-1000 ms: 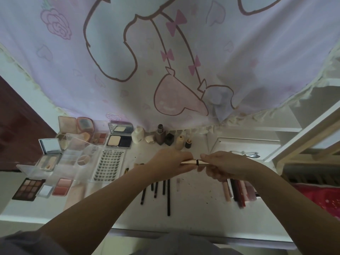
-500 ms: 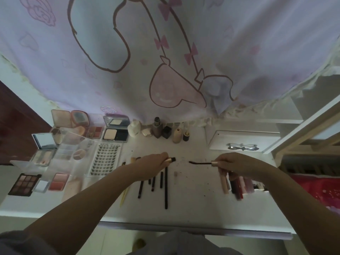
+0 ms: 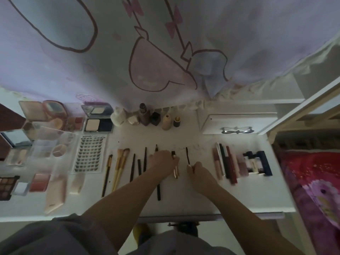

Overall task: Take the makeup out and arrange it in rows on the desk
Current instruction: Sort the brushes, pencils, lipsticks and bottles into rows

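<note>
**Mascara split in two, both halves going down mid-desk**

Centre of frame: left hand (image 3: 161,160) has fingers curled round the gold tube (image 3: 175,169), laying it lengthwise on the white desk (image 3: 248,199), open neck pointing toward the curtain. Just right of it, the right hand (image 3: 197,169) pinches the cap end of the wand (image 3: 187,155), brush tip aimed the same way. Tube & wand sit parallel, near each other but apart — looks deliberate, so each piece reads as its own slot in the row.

Left of the hands, brushes (image 3: 119,166) and dark pencils (image 3: 138,166) lie side by side, all pointing up-frame; my read is the mascara pieces are extending that line. Right of centre, a tight batch of lip tubes (image 3: 226,162), touching one another, w/ a dark-framed box (image 3: 261,162) beside them.

Upper centre, along the curtain (image 3: 165,52) hem: small bottles (image 3: 147,116) upright in a rank. Left side of frame: compacts (image 3: 97,122), a lash card (image 3: 90,153), palettes (image 3: 7,186) — flat stuff grouped by shape.

Judgement: task well along. Next, both hands need to let go w/o rolling the tube; round barrel on a smooth top could drift into the pencils.
</note>
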The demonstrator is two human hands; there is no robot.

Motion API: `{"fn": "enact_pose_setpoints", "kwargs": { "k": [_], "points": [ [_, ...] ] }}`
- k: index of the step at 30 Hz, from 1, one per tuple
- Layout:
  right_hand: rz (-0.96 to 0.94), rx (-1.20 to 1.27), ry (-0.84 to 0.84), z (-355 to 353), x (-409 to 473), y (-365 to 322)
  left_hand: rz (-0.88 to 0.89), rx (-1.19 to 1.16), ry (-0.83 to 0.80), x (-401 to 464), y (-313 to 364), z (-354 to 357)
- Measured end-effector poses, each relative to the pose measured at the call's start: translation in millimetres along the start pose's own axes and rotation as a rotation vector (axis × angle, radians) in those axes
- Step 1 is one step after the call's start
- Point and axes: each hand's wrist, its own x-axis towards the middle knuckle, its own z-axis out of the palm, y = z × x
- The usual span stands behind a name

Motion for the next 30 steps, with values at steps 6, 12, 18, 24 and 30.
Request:
{"fn": "enact_pose_setpoints", "kwargs": {
  "k": [6, 12, 18, 24, 30],
  "points": [
    [-0.012, -0.279, 0.068, 35, 10, -19, 0.023, 0.276, 0.042, 7, -15, 3],
    [-0.02, -0.419, 0.021, 52, 20, -37, 0.025, 0.283, 0.089, 10, -32, -6],
    [-0.037, -0.373, 0.097, 17, 22, -25, 0.058, 0.196, 0.186, 11, -31, -18],
    [-0.001, -0.48, 0.251, -72, 43, 30, 0.304, 0.013, 0.201, -1, 49, -8],
    [-0.076, -0.42, 0.158, -84, 67, 48, 0.165, -0.135, -0.055, 2, 119, 49]
  ]
}}
